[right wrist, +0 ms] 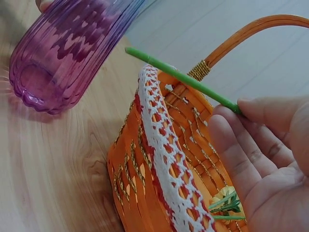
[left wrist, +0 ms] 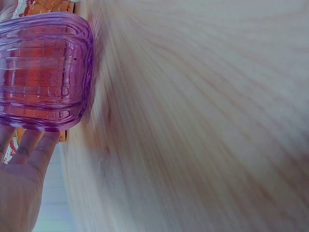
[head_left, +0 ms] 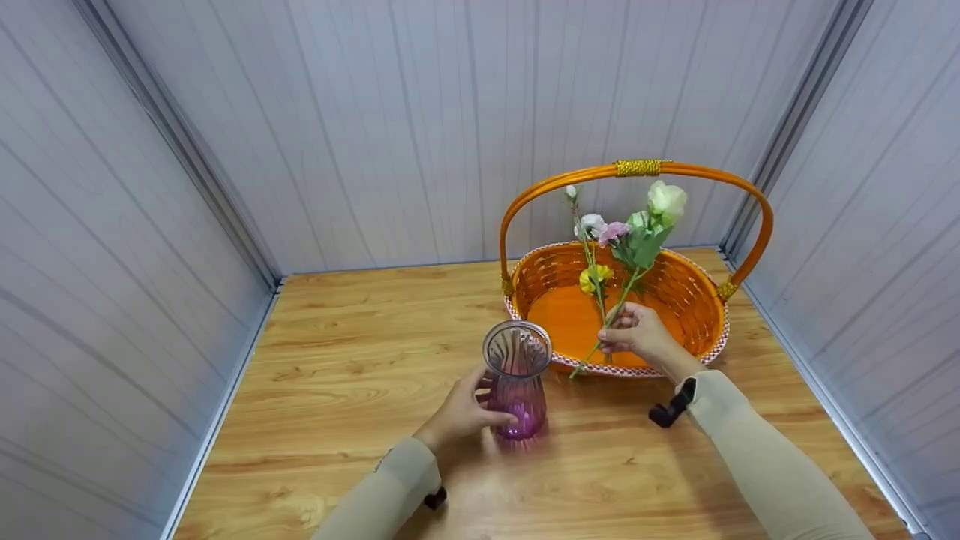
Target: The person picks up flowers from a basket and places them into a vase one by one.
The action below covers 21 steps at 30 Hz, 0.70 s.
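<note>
Nearest us, two pale sleeves (head_left: 780, 457) enter along the lower edge of the head view. At lower centre, we see the left hand (head_left: 461, 409) curved round the left side of an upright pink-purple glass vase (head_left: 517, 397), its thumb across the front. Right of centre, the right hand (head_left: 637, 334) pinches the slanting green stem (right wrist: 178, 77) of a cream-white flower (head_left: 667, 201) between thumb and fingertips. We see its forearm angled up from the lower right, the hand above an orange woven basket (head_left: 709, 300).
</note>
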Available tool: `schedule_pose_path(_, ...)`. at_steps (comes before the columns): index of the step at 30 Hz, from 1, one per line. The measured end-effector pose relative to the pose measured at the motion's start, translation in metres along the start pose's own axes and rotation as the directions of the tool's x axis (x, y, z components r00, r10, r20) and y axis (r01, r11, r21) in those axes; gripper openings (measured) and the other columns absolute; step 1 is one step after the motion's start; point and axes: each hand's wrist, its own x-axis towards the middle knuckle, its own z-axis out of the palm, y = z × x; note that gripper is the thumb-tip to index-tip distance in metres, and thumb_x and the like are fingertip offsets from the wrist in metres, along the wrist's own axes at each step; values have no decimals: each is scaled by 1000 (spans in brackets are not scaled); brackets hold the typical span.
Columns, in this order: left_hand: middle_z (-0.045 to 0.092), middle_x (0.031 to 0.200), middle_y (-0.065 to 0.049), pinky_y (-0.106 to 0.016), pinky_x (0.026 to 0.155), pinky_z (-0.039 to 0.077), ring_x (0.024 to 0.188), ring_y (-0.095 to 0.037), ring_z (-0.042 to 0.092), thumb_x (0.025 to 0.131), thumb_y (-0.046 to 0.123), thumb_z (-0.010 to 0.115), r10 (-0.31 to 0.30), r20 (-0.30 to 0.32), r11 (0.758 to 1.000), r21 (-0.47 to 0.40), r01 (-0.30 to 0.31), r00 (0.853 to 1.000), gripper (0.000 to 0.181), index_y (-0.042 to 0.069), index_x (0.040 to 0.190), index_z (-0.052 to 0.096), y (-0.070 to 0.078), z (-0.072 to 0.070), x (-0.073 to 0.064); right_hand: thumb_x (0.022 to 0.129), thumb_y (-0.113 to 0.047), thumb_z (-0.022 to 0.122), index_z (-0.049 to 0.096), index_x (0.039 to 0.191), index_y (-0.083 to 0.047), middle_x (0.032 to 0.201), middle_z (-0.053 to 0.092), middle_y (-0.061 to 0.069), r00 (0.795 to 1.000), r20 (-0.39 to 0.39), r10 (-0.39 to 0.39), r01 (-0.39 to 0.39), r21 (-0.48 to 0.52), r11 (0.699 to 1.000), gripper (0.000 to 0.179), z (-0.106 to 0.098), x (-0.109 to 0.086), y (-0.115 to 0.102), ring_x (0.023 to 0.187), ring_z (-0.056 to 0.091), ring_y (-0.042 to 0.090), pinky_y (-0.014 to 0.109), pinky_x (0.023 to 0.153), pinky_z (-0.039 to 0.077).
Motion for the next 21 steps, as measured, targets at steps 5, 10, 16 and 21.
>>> schedule_pose_path(5, 60, 140, -12, -55, 119, 54, 134, -34, 63, 76, 18, 100, -3, -1, 1000, 9, 3, 1000, 92, 24, 156, 53, -1, 0, 0, 99, 11, 69, 53, 114, 8, 86, 75, 4, 999, -54, 4, -4, -8, 1000, 22, 3, 0, 1, 76, 79, 17, 33, 76, 71)
schedule_pose_path(10, 61, 141, -11, -56, 120, 53, 135, -33, 62, 76, 19, 100, -9, 0, 1000, 17, 9, 1000, 93, 24, 156, 53, -1, -1, 1, 101, 9, 68, 51, 113, 6, 88, 74, 5, 996, -86, 17, -20, -29, 999, 21, 6, -2, 2, 79, 80, 18, 34, 80, 71)
schedule_pose_path(16, 61, 142, -10, -55, 120, 53, 136, -32, 61, 76, 23, 100, -7, 1, 1000, 28, 7, 1000, 91, 24, 155, 54, 0, -1, 1, 102, 10, 67, 54, 101, 1, 87, 77, 9, 995, -102, -2, 1, -19, 1000, 16, 8, -3, 2, 79, 81, 20, 39, 84, 71)
schedule_pose_path(21, 61, 143, -8, -55, 120, 53, 136, -33, 61, 75, 25, 101, -16, 0, 999, 30, 16, 1000, 94, 26, 156, 53, 0, -1, 0, 102, 10, 67, 53, 98, -1, 87, 76, 8, 994, -106, -27, 24, -25, 999, 19, 9, -3, 2, 79, 81, 20, 38, 82, 71)
